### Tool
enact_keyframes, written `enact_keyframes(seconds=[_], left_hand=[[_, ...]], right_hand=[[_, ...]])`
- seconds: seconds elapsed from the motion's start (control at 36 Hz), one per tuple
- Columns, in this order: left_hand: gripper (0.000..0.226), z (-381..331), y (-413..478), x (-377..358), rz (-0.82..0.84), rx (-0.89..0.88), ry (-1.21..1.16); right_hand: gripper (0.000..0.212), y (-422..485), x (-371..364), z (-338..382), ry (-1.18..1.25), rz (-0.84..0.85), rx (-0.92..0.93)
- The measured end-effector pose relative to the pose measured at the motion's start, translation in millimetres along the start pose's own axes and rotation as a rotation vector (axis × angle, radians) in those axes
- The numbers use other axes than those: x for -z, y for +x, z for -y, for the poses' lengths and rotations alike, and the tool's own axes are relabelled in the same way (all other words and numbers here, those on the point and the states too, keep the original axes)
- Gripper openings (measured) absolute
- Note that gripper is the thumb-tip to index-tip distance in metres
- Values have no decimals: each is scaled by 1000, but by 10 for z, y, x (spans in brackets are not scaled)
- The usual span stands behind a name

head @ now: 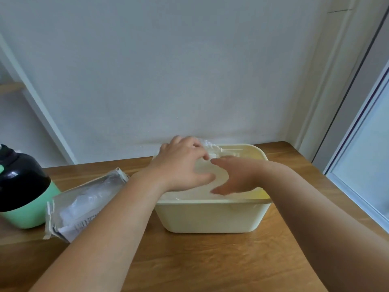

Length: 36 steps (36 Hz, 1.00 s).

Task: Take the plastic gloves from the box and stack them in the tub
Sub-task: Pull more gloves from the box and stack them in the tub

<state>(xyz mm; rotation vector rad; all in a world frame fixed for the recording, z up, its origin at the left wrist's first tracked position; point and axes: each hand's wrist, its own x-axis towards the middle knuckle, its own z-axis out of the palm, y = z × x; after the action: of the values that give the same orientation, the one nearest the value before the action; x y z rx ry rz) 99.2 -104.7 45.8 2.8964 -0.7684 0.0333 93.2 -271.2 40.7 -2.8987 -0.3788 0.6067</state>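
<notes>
A cream tub [212, 216] stands mid-tabletop [210, 260], holding clear plastic gloves [213, 149]. The left hand [183, 163] curls its fingers on their crumpled edge at the tub's 11 o'clock, and the right hand [237, 175] lies flat on them at centre. At the tub's 9 o'clock lies a clear packet [84, 203], with a green, black-capped bottle [21, 186] just beyond.

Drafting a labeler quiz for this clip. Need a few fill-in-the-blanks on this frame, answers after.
1. The tub stands on a ____ table.
2. The clear packet lies to the tub's ____.
3. The green bottle has a ____ cap.
4. The left hand and right hand are both over the open top of the ____.

Missing: wooden; left; black; tub.
</notes>
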Motion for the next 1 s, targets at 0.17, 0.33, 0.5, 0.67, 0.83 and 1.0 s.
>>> enact_keyframes(seconds=[0.17, 0.33, 0.5, 0.67, 0.83, 1.0], left_hand=[[84, 29, 123, -202, 610, 144, -6], [78, 48, 192, -289, 796, 196, 70], [69, 115, 145, -248, 550, 184, -60], [29, 265, -142, 31, 25, 209, -304], [19, 521, -595, 118, -320, 311, -512], [32, 937, -1078, 33, -498, 446, -547]], right_hand=[[87, 25, -19, -51, -71, 188, -69], [86, 120, -122, -73, -92, 341, -132], [73, 65, -83, -91, 64, 90, -60], [69, 3, 7, 55, 291, -287, 12], [53, 104, -62, 518, 419, -443, 199], [47, 263, -161, 1080, 440, -482, 373]])
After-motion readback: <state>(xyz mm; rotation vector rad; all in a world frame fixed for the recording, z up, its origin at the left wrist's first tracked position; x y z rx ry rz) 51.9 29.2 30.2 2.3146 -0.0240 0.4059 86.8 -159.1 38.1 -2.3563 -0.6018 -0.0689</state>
